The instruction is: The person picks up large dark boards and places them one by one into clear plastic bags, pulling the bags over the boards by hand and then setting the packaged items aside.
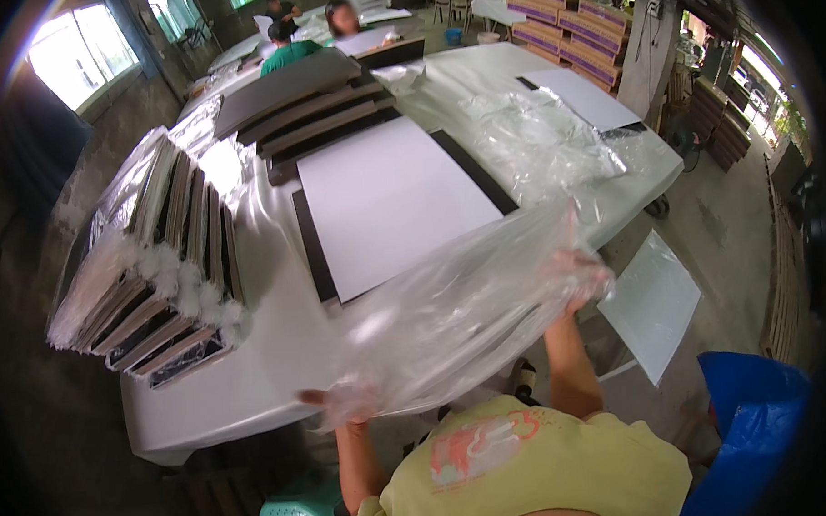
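A wide clear plastic film (pixel 442 321) stretches between my hands over the table's near edge, blurred by motion. My left hand (pixel 347 401) grips its lower left end, one finger or thumb sticking out to the left. At the upper right end, my right hand (pixel 573 278) is closed on the film, with folds of plastic partly covering the fingers. Just beyond the film lies a large white sheet (pixel 393 204) on top of a dark board (pixel 476 172), whose edges show on both sides. More crumpled clear plastic (pixel 545 144) is heaped to the right of the sheet.
Wrapped boards (pixel 172 257) stand stacked on the left of the white-covered table (pixel 272 381). Dark boards (pixel 307 98) are piled behind the sheet. Another white sheet (pixel 585 97) lies far right. A pale panel (pixel 653 306), blue plastic (pixel 756 428) and green stool (pixel 296 515) are nearby. People work beyond.
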The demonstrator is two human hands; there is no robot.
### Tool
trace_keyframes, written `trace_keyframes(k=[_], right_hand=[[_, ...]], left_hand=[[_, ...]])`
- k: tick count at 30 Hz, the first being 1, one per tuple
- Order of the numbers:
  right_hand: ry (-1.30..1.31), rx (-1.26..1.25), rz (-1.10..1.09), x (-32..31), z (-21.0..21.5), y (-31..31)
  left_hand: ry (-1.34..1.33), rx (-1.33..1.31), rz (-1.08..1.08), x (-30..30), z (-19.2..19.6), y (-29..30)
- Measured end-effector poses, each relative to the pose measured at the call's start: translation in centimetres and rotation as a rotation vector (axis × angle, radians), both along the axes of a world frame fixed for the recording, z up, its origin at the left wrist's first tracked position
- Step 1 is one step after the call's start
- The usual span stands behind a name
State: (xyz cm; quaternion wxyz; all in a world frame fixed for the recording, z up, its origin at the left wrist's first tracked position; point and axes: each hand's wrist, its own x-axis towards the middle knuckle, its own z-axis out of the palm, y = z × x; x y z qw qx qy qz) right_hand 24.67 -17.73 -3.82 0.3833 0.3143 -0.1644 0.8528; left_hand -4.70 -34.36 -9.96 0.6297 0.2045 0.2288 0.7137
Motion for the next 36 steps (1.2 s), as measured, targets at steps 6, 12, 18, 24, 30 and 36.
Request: trace_keyframes(k=[6, 12, 18, 24, 30, 36], right_hand=[[-0.862, 0.118, -0.232, 4.4, -4.6, -1.2], [-1.468, 0.005, -0.493, 4.5, -4.8, 3.1], [-2.225, 0.481, -1.692, 1.6, -10.6, 14.8], [-2.417, 0.604, -1.349, -1.8, -10.5, 16.6], [-2.254, 0.747, -1.54, -0.1, -8.8, 13.9], [-1.962, 0.268, -1.43, 5.9, -12.7, 9.3]], left_hand=[[-0.04, -0.239, 0.113, -8.6, -0.7, -4.5], [0.976, -0.449, 0.06, -8.4, 1.2, 0.6], [1.611, -0.532, 0.863, -2.7, -1.8, 11.7], [1.634, -0.727, 0.756, -2.9, -3.3, 13.8], [1.45, -0.57, 0.78, -2.1, -1.5, 11.7], [1.042, -0.568, 0.502, -0.6, -4.9, 3.8]])
